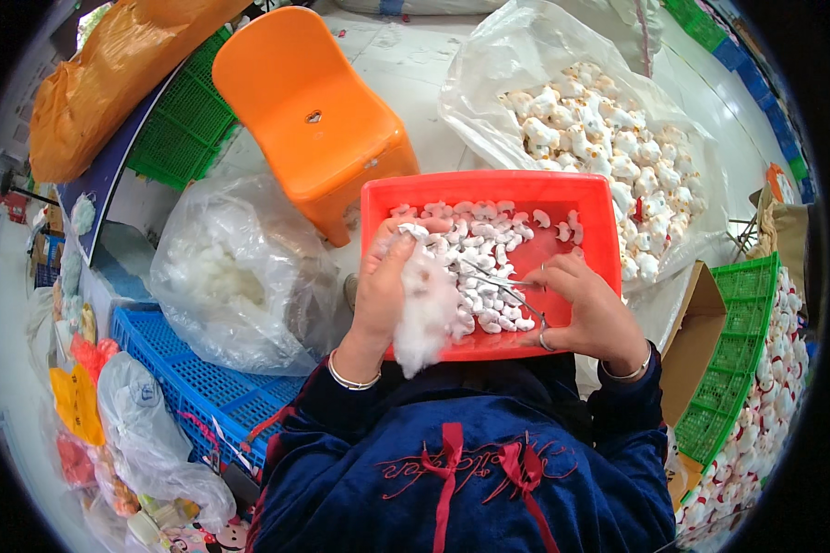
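My left hand [381, 293] is closed on a tuft of white stuffing fluff [427, 313], which hangs down over the near edge of a red plastic tray [583, 191]. A small white fabric piece [413, 230] shows at its fingertips. In my right hand [595, 309] is a pair of scissor-like metal forceps [500, 283], its finger loops at the thumb and fingers. The slim tips point left toward the fluff, over many small curved white pieces [493, 318] lying in the tray. Whether the tips are touching anything is hard to make out.
An orange chair [295, 101] stands ahead to the left. Beside it, a clear bag [249, 267] holds more fluff, next to a blue crate [194, 369]. At the far right lies a large clear bag of white stuffed pieces [609, 138]; a green crate [733, 350] stands nearer.
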Tool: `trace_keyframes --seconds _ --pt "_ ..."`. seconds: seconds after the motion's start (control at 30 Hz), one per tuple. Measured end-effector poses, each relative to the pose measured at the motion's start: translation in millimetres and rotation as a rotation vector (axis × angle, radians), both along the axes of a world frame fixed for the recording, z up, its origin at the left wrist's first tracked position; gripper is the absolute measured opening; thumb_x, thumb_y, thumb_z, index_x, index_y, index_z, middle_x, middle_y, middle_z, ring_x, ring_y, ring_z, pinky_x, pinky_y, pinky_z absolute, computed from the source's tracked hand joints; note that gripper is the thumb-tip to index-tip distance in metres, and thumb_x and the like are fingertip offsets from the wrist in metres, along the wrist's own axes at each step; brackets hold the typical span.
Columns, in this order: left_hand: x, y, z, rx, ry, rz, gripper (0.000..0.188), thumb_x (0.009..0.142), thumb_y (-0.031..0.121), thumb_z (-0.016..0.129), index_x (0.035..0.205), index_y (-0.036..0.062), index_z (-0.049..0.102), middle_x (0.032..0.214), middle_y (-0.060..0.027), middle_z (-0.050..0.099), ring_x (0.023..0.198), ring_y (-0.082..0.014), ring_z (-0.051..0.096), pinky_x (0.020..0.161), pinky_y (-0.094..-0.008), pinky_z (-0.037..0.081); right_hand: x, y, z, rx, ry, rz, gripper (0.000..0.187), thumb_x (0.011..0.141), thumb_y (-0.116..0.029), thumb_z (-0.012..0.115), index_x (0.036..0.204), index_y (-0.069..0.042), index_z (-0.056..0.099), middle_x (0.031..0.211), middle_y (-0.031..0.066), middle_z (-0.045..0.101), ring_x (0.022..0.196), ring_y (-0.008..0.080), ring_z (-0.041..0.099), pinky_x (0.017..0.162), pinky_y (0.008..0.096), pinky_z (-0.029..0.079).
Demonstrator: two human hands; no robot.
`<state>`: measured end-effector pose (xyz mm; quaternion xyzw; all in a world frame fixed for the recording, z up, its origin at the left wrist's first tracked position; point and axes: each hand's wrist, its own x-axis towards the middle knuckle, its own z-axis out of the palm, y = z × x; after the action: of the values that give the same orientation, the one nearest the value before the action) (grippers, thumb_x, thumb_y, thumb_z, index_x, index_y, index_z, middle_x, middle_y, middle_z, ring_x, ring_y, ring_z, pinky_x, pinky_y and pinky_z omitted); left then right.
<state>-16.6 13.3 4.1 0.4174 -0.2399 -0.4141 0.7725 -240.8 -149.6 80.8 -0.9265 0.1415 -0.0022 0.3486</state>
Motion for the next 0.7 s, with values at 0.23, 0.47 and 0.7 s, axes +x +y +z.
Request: trace_keyframes --seconds 0.23,0.47,0.7 --pt "-17 -4 1 -0.068 0.182 -0.245 0.027 0.107 0.013 0.050 0.130 0.0028 0.061 0.146 -0.0157 0.059 0.134 -0.0223 0.055 0.114 -0.0394 0.044 32 3 -7 -0.102 0.036 0.103 0.068 0.065 -0.028 0.088 0.124 -0.004 0.065 0.114 0.0146 0.060 0.114 0.0351 0.055 0.094 0.0444 0.048" --pt "-7 2 -1 0.120 0.216 -0.177 0.020 0.104 0.014 0.055 0.118 0.0059 0.066 0.101 -0.0023 0.069 0.090 -0.0086 0.063 0.083 -0.0252 0.051 30 -3 -16 0.077 -0.060 0.126 0.031 0.073 -0.016 0.084 0.099 -0.002 0.075 0.083 0.0069 0.068 0.080 0.0260 0.066 0.076 0.0372 0.052" --pt "5 5 -6 0.231 -0.004 -0.024 0.015 0.098 0.010 0.065 0.109 0.0024 0.070 0.087 0.0007 0.065 0.070 -0.0048 0.052 0.065 -0.0199 0.042 -8 -20 -3 0.375 -0.122 -0.318 0.035 0.070 -0.005 0.087 0.102 -0.002 0.075 0.083 0.0071 0.068 0.079 0.0145 0.065 0.072 0.0291 0.049"
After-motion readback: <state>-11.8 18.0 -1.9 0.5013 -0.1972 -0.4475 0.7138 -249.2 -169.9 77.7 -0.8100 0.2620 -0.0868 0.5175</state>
